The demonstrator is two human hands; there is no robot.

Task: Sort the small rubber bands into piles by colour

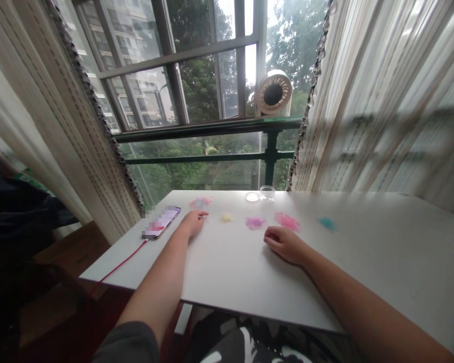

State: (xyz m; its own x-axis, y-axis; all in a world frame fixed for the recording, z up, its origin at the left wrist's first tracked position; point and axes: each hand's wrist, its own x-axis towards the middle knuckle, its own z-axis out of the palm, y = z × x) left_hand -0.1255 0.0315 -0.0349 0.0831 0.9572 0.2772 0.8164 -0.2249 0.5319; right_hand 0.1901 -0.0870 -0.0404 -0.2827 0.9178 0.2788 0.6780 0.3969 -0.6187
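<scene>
We see a phone (162,223) with a red cable (123,263) at the left of the counter (227,275); beyond, a round fan (273,94) stands above a green railing (271,146), and striped curtains (363,111) flank the window (172,60), through which we observe trees (199,88).

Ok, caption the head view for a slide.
Left hand near the pink-and-blue pile, right hand near the pink pile, phone at left on the table.

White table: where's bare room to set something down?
Widest: right of the teal pile, beyond the right forearm. Another: between that and the left forearm, this side of the yellow pile and purple pile. Crowded: left hand beside the multicoloured pile; right hand by the pink pile.
</scene>
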